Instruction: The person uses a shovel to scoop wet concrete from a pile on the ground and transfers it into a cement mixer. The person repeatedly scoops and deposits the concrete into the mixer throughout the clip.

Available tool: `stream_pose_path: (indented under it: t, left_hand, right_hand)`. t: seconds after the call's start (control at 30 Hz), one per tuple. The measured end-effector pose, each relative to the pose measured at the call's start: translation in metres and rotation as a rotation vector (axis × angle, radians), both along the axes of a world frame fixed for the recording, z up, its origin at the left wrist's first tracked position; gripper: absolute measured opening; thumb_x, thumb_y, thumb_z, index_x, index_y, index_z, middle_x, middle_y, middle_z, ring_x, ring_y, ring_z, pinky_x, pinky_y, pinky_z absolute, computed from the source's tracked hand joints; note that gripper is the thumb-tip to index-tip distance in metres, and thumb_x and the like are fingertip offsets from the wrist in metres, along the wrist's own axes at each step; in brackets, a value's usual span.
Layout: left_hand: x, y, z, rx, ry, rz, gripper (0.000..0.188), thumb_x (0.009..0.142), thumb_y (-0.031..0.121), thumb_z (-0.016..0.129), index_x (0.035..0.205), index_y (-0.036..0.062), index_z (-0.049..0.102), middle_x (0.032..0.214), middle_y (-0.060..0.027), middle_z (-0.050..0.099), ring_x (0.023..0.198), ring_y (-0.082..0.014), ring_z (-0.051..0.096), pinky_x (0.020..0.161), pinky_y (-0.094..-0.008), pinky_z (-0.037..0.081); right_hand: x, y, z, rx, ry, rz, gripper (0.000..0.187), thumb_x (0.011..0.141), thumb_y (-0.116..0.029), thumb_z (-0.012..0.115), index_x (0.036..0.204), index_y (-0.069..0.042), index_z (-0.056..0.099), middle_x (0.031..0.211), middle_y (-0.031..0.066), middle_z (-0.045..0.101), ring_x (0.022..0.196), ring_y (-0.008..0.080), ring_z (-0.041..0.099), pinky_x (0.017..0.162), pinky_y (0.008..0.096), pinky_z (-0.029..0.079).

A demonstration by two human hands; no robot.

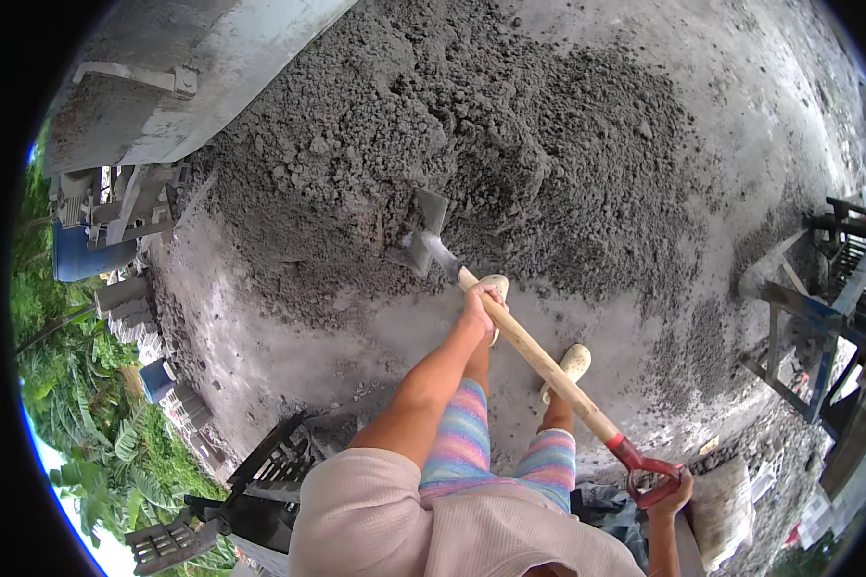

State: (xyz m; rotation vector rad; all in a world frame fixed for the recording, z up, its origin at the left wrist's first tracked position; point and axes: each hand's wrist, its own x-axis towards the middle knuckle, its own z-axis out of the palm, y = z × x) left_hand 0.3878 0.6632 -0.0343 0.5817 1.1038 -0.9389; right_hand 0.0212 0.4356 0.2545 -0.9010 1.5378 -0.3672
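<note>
A shovel point(544, 363) with a pale wooden shaft and a red D-shaped grip slants across the view from lower right to centre. My left hand point(480, 308) is wrapped round the shaft low down, near the metal socket. At the other end, my right hand point(676, 491) grips the red handle. The grey metal blade point(423, 236) sits at the near edge of a large heap of dark grey, crumbly mix point(548, 144). Part of the blade looks covered by the mix.
My feet, in cream clogs point(574, 362), stand on dusty concrete point(356, 346) just before the heap. A large metal container point(202, 87) rises at upper left. Black and blue metal frames point(823, 308) stand at right. A filled sack point(722, 510) lies at lower right, with stacked blocks point(130, 308) at left.
</note>
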Motion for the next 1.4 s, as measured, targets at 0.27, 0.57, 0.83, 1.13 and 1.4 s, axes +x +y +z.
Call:
stream_pose_path:
  t: [0.27,0.57,0.83,1.13,1.4]
  left_hand:
    - [-0.033,0.020,-0.006,0.219,-0.010,-0.150,0.016,0.061,0.017,0.053,0.055,0.0108,0.040,0.049,-0.0025,0.042,0.046,-0.0178,0.042,0.050,-0.0319,0.039]
    - [-0.101,0.010,0.063,0.471,0.064,-0.420,0.013,0.064,0.018,0.051,0.061,0.0127,0.039,0.055,0.0012,0.041,0.046,-0.0152,0.041,0.051,-0.0318,0.037]
    - [-0.083,-0.064,0.063,0.784,-0.362,-0.776,0.048,0.058,0.005,0.061,0.100,-0.0066,0.040,0.084,-0.0121,0.050,0.067,-0.0227,0.052,0.062,-0.0315,0.045]
    - [-0.114,-0.198,0.188,0.714,-0.697,-0.623,0.039,0.062,0.014,0.061,0.092,-0.0040,0.042,0.087,-0.0142,0.049,0.073,-0.0257,0.052,0.067,-0.0342,0.044]
    - [-0.298,-0.243,0.281,0.154,-0.535,-0.357,0.012,0.069,0.015,0.054,0.062,0.0097,0.046,0.057,-0.0020,0.050,0.057,-0.0170,0.049,0.059,-0.0316,0.045]
  right_hand:
    - [-0.030,0.036,-0.036,-0.009,0.148,-0.178,0.033,0.073,-0.036,0.040,0.053,-0.010,0.047,0.044,-0.0002,0.043,0.039,0.0106,0.041,0.040,0.0235,0.035]
    - [-0.163,0.089,-0.016,0.372,0.077,-0.445,0.034,0.070,-0.039,0.043,0.054,-0.010,0.047,0.043,0.0026,0.042,0.035,0.0165,0.040,0.034,0.0267,0.036]
    - [-0.202,0.051,-0.061,1.013,0.209,-0.460,0.031,0.071,-0.043,0.042,0.071,-0.012,0.048,0.051,0.0032,0.044,0.041,0.0190,0.043,0.036,0.0320,0.035]
    - [-0.247,-0.050,-0.005,0.727,-0.215,-0.219,0.027,0.072,-0.031,0.052,0.080,-0.006,0.046,0.057,0.0060,0.047,0.045,0.0159,0.048,0.038,0.0289,0.041]
    - [-0.258,-0.154,0.168,-1.117,-0.316,0.568,0.034,0.066,-0.024,0.060,0.088,-0.006,0.042,0.057,0.0049,0.048,0.048,0.0159,0.048,0.043,0.0274,0.037]
